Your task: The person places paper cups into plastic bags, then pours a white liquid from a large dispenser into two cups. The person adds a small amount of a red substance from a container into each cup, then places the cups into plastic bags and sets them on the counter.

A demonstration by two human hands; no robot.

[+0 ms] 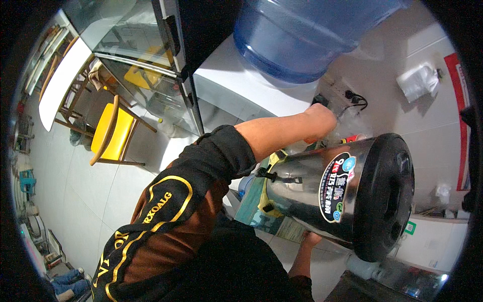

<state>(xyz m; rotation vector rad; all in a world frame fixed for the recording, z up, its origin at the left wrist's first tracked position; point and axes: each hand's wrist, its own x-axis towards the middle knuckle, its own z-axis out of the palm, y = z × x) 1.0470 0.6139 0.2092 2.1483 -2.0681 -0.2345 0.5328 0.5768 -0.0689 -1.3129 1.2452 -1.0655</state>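
Observation:
A stainless steel drinks barrel (313, 188) with a black lid (388, 196), a black tap (266, 173) and a printed sticker stands before me, sideways in the tilted view. Its base meets a greenish surface (251, 200) with yellow pieces at the barrel's foot. My left hand (322, 115) is bent at the wrist beside the barrel, towards the wall; its fingers are hidden. On the opposite side, my right hand (311, 238) is against or just behind the barrel, mostly covered by it. Whether either hand grips anything cannot be seen.
A large blue water bottle (294, 41) stands on a white surface (256, 87) beside my left arm. Black cables (356, 99) and a red container (354, 138) lie near the wall. A glass-door cabinet (151, 56) and a yellow chair (115, 132) are at the left.

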